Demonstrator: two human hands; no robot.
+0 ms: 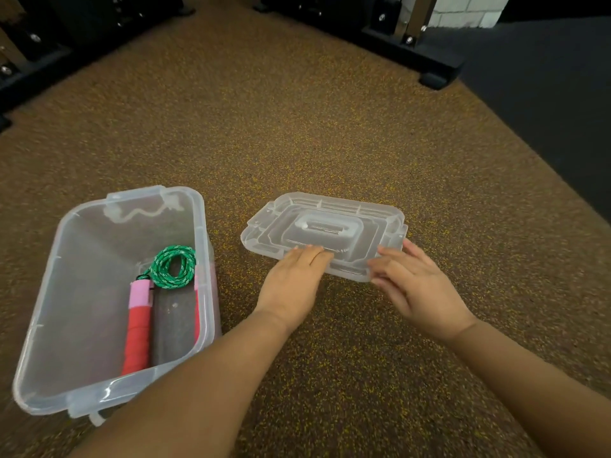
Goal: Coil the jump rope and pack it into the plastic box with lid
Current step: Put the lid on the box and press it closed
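Observation:
The clear plastic box (66,259) stands open on the floor at the left. Inside it lies the jump rope: a green coil (173,267) and red handles with pink ends (139,328) along the right wall. The clear lid (324,226) lies on the floor to the right of the box, underside up. My left hand (294,285) rests flat on the lid's near edge with its fingers together. My right hand (416,285) touches the lid's near right corner, fingers spread and slightly blurred. Whether either hand grips the lid is unclear.
The floor is brown speckled rubber matting (297,127). Black equipment bases (429,61) stand along the back and at the upper left (33,61). A dark mat (545,94) covers the right side.

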